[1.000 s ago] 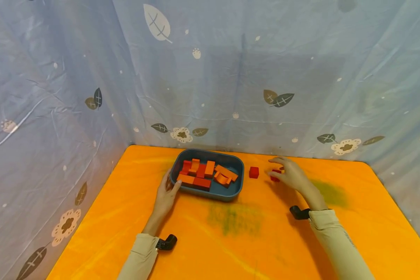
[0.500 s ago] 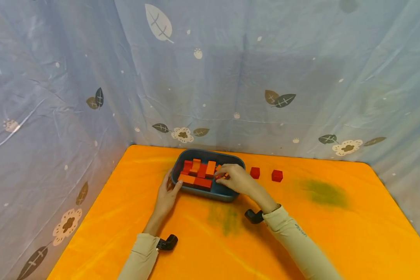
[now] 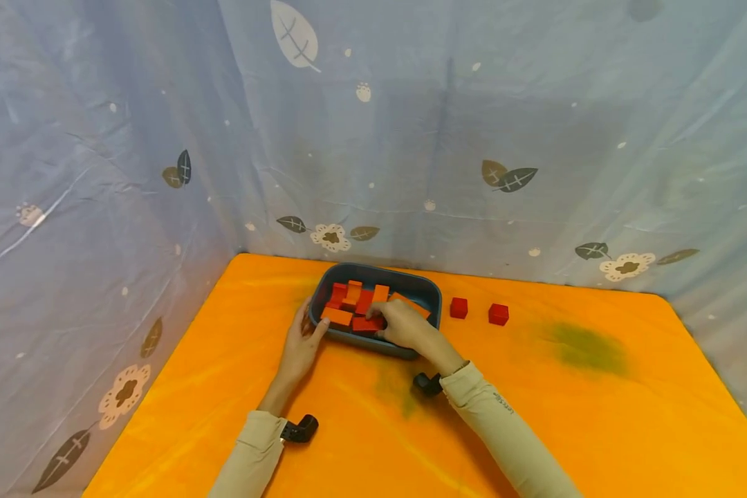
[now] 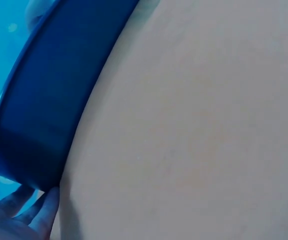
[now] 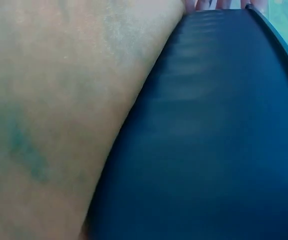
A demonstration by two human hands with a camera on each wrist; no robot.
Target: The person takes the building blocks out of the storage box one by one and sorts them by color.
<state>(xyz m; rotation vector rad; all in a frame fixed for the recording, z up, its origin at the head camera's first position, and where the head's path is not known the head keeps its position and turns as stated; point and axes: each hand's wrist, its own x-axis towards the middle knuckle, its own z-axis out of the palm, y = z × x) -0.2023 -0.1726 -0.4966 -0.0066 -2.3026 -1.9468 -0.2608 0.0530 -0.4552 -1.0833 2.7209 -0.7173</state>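
A dark blue-grey oval plastic tub (image 3: pixel 404 351) holds several red and orange toy blocks. My left hand (image 3: pixel 300 346) grips its left end, thumb at the rim; in the left wrist view, fingers lie against the outer wall (image 4: pixel 48 95). Inside the tub, my right hand (image 3: pixel 407 328) pinches a red block (image 3: pixel 364 324) by its right end, beside an orange block (image 3: pixel 336 317). An orange plank (image 3: pixel 417 306) shows behind that hand, which hides the arch-shaped piece. The tub's outer wall (image 5: pixel 199 130) fills much of the right wrist view; the right fingers are hidden there.
Two red cubes (image 3: pixel 458 308) lie apart on the orange-covered table (image 3: pixel 361 443), right of the tub. A patterned curtain (image 3: pixel 429 124) hangs close behind the table and along its left side. Dark green smudges (image 3: pixel 588 346) mark the cover.
My right hand has moved left from beside the farther red cube into the tub, first over the arch-shaped piece, then onto the red block. My left hand keeps its hold on the tub.
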